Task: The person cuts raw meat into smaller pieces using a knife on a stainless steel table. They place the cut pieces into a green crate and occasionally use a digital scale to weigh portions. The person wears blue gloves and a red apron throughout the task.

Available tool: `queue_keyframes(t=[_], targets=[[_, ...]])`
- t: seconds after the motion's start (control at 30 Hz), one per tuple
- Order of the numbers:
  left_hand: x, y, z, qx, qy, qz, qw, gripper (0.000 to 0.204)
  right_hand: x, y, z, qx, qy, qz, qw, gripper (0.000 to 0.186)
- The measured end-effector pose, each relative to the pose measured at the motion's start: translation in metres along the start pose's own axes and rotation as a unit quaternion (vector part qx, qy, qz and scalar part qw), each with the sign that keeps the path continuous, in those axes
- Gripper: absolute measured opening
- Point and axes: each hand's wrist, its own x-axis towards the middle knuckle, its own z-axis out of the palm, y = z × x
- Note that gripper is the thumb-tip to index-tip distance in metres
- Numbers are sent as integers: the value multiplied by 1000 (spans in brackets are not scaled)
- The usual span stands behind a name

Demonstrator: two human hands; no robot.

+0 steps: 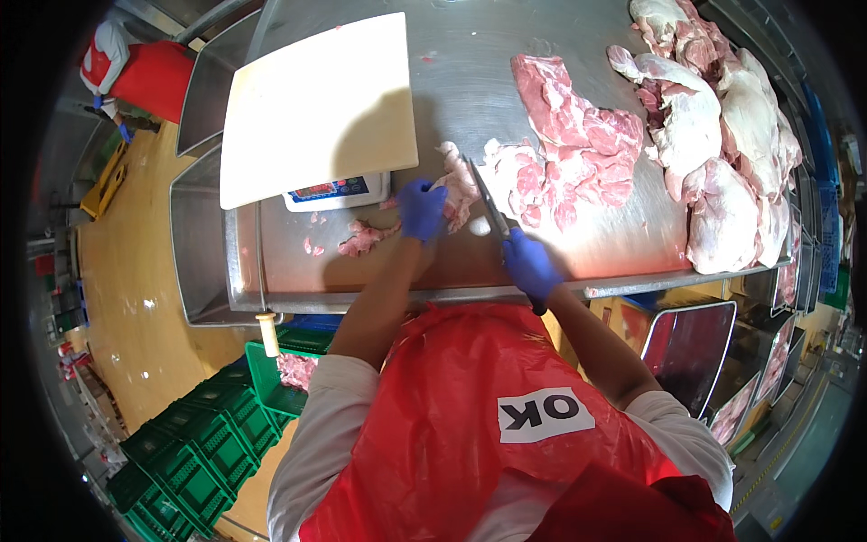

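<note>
My left hand, in a blue glove, is closed on the near-left edge of a pale pink meat piece on the steel table. Around the handle of a knife wraps my right hand, gloved in blue too. The blade points away from me and lies along the right side of that piece. Small meat scraps lie left of my left hand. Beyond the knife, to the right, are a fatty cut and a larger slab of pink meat.
A large white board rests on a weighing scale at the left. Large skin-covered meat pieces pile up at the table's right end. Green crates stand on the floor at lower left. Another person in red is at far left.
</note>
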Motion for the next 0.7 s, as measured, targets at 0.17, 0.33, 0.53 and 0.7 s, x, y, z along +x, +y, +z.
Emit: queue_keyframes(t=[0.17, 0.33, 0.53, 0.7], targets=[[-16, -4, -17, -65, -24, -71, 995, 23, 11, -12, 30, 11, -12, 3, 1000, 19], [-22, -15, -8, -60, 4, -50, 997, 24, 51, -40, 48, -39, -11, 7, 999, 19], [-30, 15, 0, -3, 50, -41, 998, 23, 63, -41, 61, -62, 7, -17, 998, 22], [-22, 6, 2, -30, 54, -66, 996, 20, 29, -5, 61, -89, -86, 62, 990, 20]])
